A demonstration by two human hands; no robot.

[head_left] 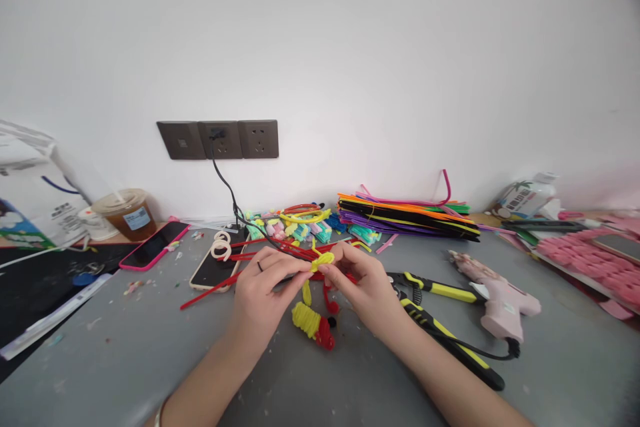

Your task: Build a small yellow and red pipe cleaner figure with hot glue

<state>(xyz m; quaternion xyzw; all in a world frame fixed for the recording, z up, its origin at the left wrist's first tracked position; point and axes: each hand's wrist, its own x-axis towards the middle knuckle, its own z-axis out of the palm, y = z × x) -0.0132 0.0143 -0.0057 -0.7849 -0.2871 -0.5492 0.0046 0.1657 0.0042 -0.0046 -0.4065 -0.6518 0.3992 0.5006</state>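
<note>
I see the yellow pipe cleaner (321, 260) pinched between both hands just above the counter (150, 347). My left hand (263, 290) and right hand (365, 287) each have fingers (296, 268) clenched on its twisted loop. A yellow-and-red bundle (313, 323) lies just below, with pliers (435, 290) and a glue gun (500, 303) to the right.

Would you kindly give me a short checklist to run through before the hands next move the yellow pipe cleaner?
1. Left hand pinches the yellow pipe cleaner: ok.
2. Right hand pinches its other side: ok.
3. Yellow-and-red coil lies on the grey table below the hands: ok.
4. Pliers lie beside the right hand, untouched: ok.
5. Pink glue gun hot or cold: cannot tell.
</note>
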